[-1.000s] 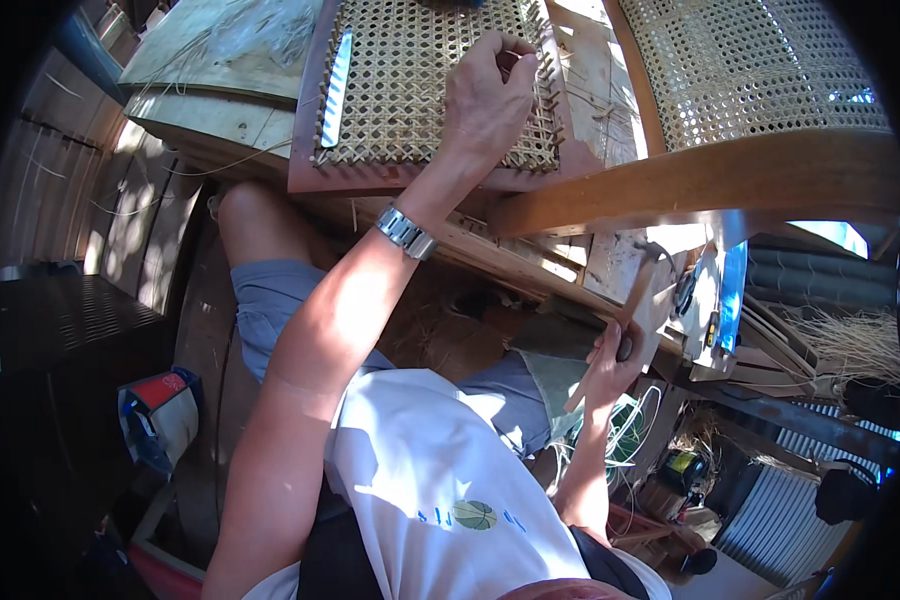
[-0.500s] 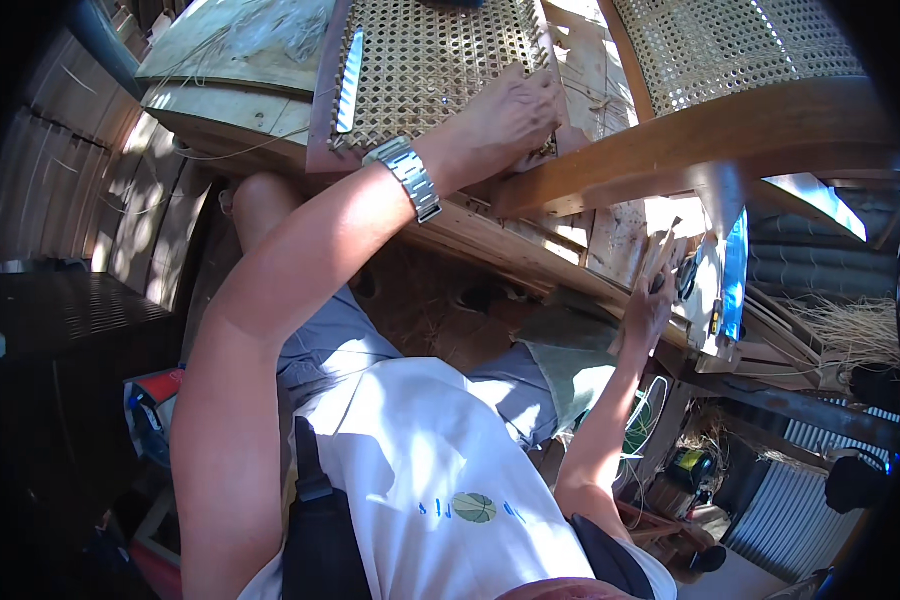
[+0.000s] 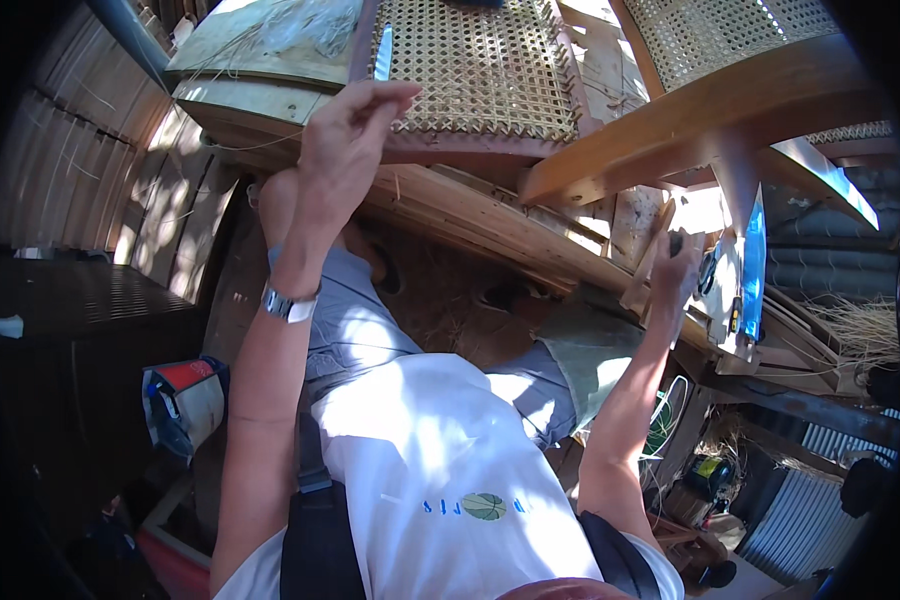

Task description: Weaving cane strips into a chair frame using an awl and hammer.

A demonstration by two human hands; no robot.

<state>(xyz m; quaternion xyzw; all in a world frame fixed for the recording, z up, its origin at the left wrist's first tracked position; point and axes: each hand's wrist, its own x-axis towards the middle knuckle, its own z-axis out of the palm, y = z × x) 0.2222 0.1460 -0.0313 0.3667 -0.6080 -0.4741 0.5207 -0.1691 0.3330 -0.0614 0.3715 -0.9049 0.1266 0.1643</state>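
Observation:
A woven cane panel (image 3: 490, 75) in a reddish-brown wooden frame lies on the bench in front of me. My left hand (image 3: 340, 150), with a metal watch on its wrist, is raised over the panel's near left corner. Its fingers point right, thumb a little apart, and I see nothing between them. Farther right, my right hand (image 3: 676, 272) is closed by the bench's edge, beside thin wooden strips (image 3: 645, 262). A small dark thing (image 3: 676, 243) shows at its fingers, too little of it to name.
A curved wooden chair part (image 3: 710, 115) crosses the right side, with a second cane panel (image 3: 730, 40) behind it. Plastic sheeting (image 3: 315, 25) lies on the bench (image 3: 255, 112) at left. A red and white bag (image 3: 185, 395) stands low left. Loose straw (image 3: 840, 325) lies far right.
My left hand has left the panel's near right corner and swung left, its fingers loosening. My right hand stays by the bench's edge, turned slightly. The whole view has shifted a little.

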